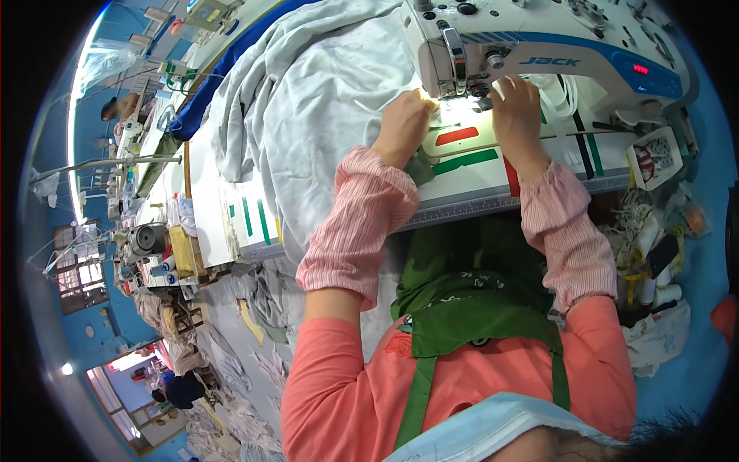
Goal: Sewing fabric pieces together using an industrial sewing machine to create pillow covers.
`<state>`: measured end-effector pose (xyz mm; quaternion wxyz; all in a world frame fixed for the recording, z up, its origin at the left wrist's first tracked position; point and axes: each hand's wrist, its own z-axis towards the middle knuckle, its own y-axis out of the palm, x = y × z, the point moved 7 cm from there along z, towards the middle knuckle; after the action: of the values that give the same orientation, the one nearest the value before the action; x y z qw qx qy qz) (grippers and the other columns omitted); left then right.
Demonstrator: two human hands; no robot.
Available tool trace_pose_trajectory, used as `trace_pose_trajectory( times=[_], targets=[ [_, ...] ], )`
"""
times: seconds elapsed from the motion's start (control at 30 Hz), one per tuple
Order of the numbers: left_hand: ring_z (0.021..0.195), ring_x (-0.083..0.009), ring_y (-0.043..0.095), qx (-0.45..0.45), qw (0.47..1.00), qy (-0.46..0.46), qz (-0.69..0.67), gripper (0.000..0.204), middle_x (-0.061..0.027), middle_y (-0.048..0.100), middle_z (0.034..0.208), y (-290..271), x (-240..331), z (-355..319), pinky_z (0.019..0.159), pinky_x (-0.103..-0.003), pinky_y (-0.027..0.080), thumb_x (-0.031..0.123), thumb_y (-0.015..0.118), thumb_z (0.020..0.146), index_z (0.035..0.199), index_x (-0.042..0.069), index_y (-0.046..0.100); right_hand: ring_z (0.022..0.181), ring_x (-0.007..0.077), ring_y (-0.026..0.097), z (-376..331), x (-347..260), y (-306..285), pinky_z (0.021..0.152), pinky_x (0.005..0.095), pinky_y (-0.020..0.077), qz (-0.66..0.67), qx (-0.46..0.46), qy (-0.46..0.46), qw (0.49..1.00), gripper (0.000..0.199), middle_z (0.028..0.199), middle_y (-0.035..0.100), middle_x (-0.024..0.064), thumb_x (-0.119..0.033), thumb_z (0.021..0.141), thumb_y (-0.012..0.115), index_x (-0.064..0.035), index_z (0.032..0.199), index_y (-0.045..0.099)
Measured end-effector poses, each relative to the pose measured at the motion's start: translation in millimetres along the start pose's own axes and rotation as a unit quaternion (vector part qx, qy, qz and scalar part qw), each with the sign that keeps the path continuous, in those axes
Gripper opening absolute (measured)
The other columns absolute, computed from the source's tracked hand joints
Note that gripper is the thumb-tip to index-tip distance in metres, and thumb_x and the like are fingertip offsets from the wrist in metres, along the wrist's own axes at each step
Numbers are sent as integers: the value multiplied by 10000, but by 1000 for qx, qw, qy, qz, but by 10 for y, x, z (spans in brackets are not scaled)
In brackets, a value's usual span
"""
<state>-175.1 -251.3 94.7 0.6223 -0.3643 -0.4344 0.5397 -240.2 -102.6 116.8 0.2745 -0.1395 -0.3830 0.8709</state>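
A white industrial sewing machine [539,46] with a blue stripe stands on a white table [477,181] marked with red and green tape. My left hand [404,123] is closed on the edge of a pale grey-white fabric [308,100], pinching it just left of the needle. My right hand [517,108] lies flat on the table right of the presser foot, fingers pressing down on a white strip by the needle. The lamp under the machine head lights the spot between both hands. Pink striped sleeve covers wrap both forearms.
The large fabric piles up across the table's left and back, over a blue cloth [208,85]. White straps [570,96] lie right of the machine. A printed card [654,158] and thread cones [654,262] sit at right. Other work tables, cloth scraps and another person [115,108] are at left.
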Motion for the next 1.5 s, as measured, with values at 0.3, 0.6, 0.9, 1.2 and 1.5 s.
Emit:
trace_pose_trajectory(
  times=[0.3,0.6,0.9,1.2,1.5],
  targets=[
    [753,-292,603,-9,1000,0,1,100,-129,597,770,-10,3,-4,655,-383,479,141,642,796,842,96,719,1199,338,504,-299,-177,129,991,379,418,141,-138,19,980,419,1125,614,188,-298,873,623,31,1132,596],
    [829,-251,615,-27,999,-22,9,150,-88,608,811,-45,17,2,680,-359,496,103,601,742,834,118,719,1215,312,502,-335,67,158,1016,394,396,122,-102,99,982,403,1256,560,189,-252,897,598,60,1152,572],
    [832,-264,618,-6,999,-6,-32,150,-105,609,819,-63,39,8,700,-358,496,79,595,739,841,83,706,1237,325,478,-376,135,200,1033,401,379,84,-105,112,985,377,1279,541,204,-217,911,572,53,1174,562],
    [820,-291,618,-3,999,10,-47,139,-144,613,816,15,-19,3,715,-379,489,77,588,751,836,45,692,1250,327,463,-378,125,220,1043,401,372,86,-116,112,983,376,1291,529,200,-206,907,578,44,1188,556],
    [804,-301,619,6,999,-1,-48,97,-148,612,801,-4,-55,30,700,-384,488,60,619,757,822,26,683,1236,328,470,-286,71,169,1022,405,382,79,-100,89,988,364,1282,532,189,-198,906,583,39,1181,553]
  ],
)
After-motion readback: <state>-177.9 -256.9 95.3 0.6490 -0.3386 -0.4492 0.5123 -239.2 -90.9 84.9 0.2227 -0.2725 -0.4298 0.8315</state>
